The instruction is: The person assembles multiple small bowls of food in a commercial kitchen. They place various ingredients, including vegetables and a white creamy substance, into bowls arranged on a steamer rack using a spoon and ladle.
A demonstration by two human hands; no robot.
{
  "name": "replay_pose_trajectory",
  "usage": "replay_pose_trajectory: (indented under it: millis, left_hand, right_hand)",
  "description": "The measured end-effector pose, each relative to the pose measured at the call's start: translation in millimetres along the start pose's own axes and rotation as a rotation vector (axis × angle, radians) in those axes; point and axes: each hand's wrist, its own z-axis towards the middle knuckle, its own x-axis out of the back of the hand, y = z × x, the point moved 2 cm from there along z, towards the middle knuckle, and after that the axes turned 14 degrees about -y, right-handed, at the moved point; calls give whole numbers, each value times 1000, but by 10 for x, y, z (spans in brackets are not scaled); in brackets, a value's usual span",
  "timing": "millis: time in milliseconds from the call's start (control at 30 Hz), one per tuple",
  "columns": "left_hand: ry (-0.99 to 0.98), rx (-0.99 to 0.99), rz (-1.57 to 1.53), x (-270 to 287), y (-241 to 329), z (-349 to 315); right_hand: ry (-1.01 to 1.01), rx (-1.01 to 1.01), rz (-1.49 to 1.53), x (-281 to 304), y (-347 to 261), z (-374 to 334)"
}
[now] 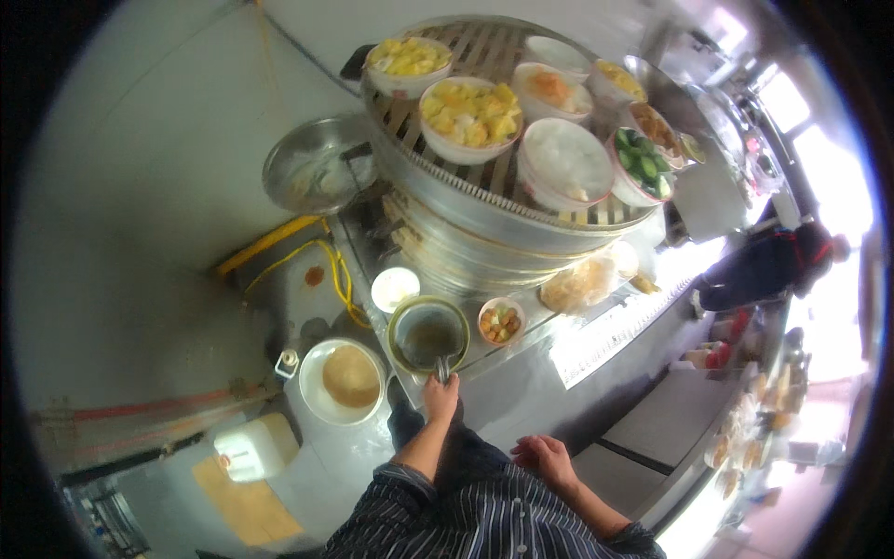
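My left hand (440, 398) is closed round the short metal handle of what looks like a ladle (443, 369). The ladle reaches over the near rim of a round pot (400, 359) with an olive-green edge. Greyish-brown liquid appears inside, though blur hides where the ladle's bowl ends. A small white bowl (396, 287) sits just behind the pot on the left. To its right stands a bowl of orange and green chunks (500, 322). My right hand (546, 458) hangs in front of my body, fingers loosely bent and apart, with nothing in it.
Beyond the pot rises a stack of large round steamers (484, 233), topped with several bowls of food. A metal basin (312, 168) is at the back left. On the floor are a white bucket (317, 391) and a jug (256, 449). Another person (764, 265) is far right, near a counter.
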Motion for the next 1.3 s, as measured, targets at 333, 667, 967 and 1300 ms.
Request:
replay_pose_trajectory:
  millis: [333, 667, 967, 1300]
  left_hand:
    - [-15, -202, -122, 1238, 467, -625]
    - [-212, 273, 37, 2654, -964, -842]
    - [-399, 667, 582, 2499, -3415, 533]
    - [-578, 770, 626, 1813, -4366, 1579]
  right_hand:
    - [-104, -119, -120, -306, 15, 137]
    - [-210, -137, -270, -721, 560, 842]
    - [-46, -342, -1084, -508, 2137, 1461]
    - [-91, -807, -838, -1004, 2312, 1754]
